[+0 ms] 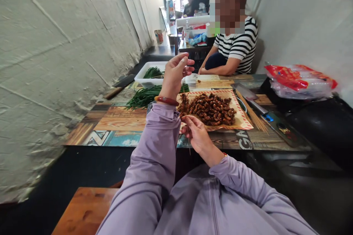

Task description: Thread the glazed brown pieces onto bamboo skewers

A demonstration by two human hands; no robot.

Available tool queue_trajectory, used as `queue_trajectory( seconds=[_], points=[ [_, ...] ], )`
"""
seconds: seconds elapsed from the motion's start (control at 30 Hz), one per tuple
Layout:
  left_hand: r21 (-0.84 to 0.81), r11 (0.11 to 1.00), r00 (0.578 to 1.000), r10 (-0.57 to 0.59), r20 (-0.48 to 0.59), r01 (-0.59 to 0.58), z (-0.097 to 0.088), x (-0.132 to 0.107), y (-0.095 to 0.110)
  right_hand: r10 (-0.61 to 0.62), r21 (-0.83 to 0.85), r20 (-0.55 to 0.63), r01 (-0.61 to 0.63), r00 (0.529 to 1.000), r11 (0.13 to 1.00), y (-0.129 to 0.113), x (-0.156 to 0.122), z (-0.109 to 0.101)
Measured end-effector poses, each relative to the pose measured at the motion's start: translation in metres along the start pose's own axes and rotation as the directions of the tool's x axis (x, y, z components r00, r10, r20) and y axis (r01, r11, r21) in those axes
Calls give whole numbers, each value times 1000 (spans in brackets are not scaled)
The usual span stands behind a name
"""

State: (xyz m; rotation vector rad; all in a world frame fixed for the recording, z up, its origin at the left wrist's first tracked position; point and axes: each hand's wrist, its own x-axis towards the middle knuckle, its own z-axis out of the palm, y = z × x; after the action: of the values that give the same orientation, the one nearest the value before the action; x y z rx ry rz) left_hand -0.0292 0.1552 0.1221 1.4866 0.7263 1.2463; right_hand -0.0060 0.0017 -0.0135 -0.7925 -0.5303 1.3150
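My right hand (197, 132) pinches a thin skewer (189, 147) between thumb and fingers, its bare lower end sticking out beneath. Brown sauced pieces (184, 102) appear threaded on the upper part, which my left wrist partly covers. Raised above the table, my left hand (178, 71) has bent fingers held apart, and nothing shows in it. Just beyond my right hand, a heap of glossy, dark brown, curled food pieces (213, 108) lies on a sheet of paper with a red-striped edge (244, 121). Long green chives (145, 96) lie left of the heap, partly behind my left arm.
A white tub (140, 76) holds more greens. Right of the paper are a cleaver (245, 91), loose bamboo skewers (255, 115) and a phone (285, 128). Red-and-clear plastic packages (302, 80) sit farther right. Across the table is a person in a striped shirt (242, 49).
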Motion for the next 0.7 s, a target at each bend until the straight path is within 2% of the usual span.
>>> queue_trajectory(
  seconds=[0.13,0.27,0.4,0.5,0.57,0.63,0.7],
  points=[
    [46,999,1000,-1,-4,1,-7,-10,-3,17,40,-14,-17,1000,999,-5,2,5],
    [13,1000,1000,-27,-5,27,-12,-19,-9,21,17,-6,-21,1000,1000,-14,8,5],
    [2,1000,1000,-13,-7,13,-23,-38,-12,-44,0,-54,44,998,999,-28,19,-2],
    [52,999,999,15,35,-17,-38,-67,-19,-100,-57,-89,95,991,994,-34,28,-7],
    [92,996,999,12,36,-15,-49,-93,-28,-141,-161,-74,128,987,979,-31,31,-9],
    [162,987,999,-18,29,13,-61,-122,-39,-180,-316,-16,166,984,934,-24,32,-10],
    [234,968,994,-104,34,93,-72,-150,-50,-203,-466,73,213,977,859,-17,31,-10]
  ],
)
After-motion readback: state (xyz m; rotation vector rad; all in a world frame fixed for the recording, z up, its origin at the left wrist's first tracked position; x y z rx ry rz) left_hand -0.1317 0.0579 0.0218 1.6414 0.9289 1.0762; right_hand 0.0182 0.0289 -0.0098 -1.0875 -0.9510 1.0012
